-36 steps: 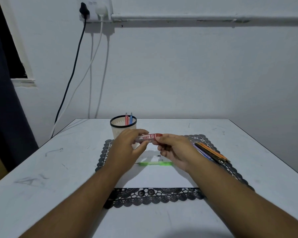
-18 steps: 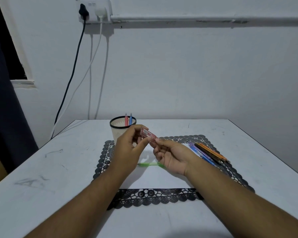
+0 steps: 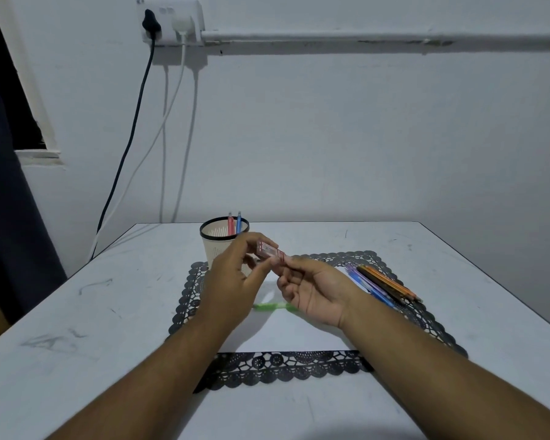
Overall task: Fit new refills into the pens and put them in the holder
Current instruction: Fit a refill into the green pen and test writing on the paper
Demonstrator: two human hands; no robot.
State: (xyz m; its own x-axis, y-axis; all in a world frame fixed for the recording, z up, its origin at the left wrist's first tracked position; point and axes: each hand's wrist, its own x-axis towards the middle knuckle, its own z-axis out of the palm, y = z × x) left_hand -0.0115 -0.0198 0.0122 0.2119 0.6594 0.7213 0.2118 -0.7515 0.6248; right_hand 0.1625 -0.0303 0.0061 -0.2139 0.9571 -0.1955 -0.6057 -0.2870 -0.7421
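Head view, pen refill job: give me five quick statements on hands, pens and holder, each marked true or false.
1. Both hands hold the red pen: the left hand and right hand pinch the red pen between them above the mat. True.
2. The holder is empty. False: a red and a blue pen stand in it.
3. A green pen lies on the mat below the hands. True.
4. The spare pens lie to the left of the holder. False: they lie on the right side of the mat.
5. The holder lies tipped on its side. False: it stands upright at the mat's far left corner.
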